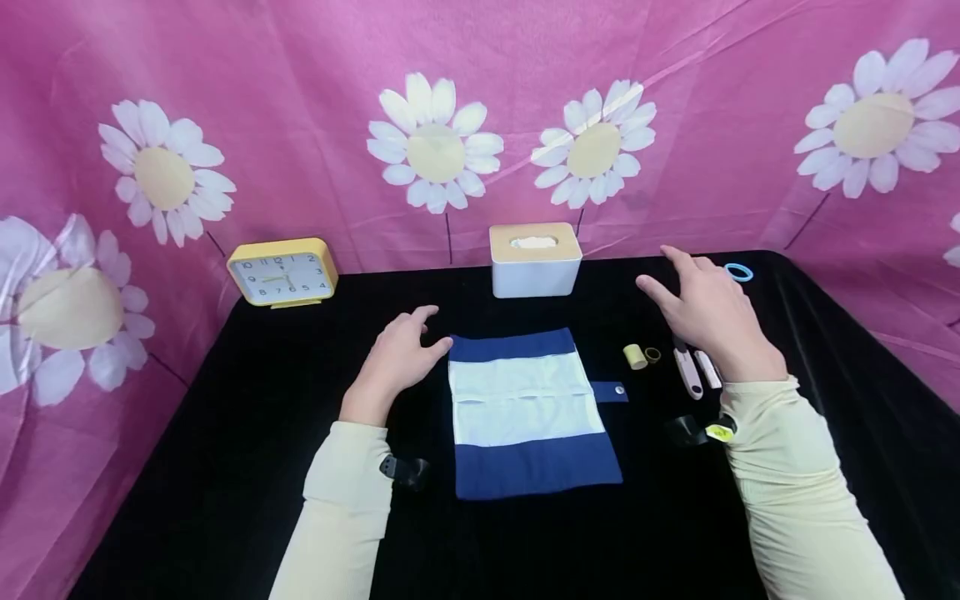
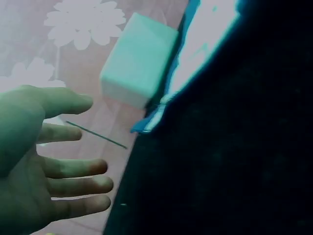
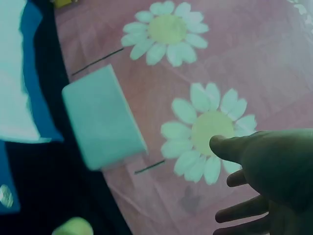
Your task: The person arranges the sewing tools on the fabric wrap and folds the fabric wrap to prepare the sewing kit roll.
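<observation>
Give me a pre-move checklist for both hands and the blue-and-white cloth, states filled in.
1. Left hand free: ok, holds nothing.
2. Right hand free: ok, holds nothing.
3. Blue-and-white cloth spread out: ok, lies open on the black cover.
4. Strap unfastened: ok, sticks out from the cloth's right side.
5. Yellow roll off the cloth: ok, lies apart, to its right.
6. Nothing tucked behind the cloth's middle seam: cannot tell, hidden from view.
</observation>
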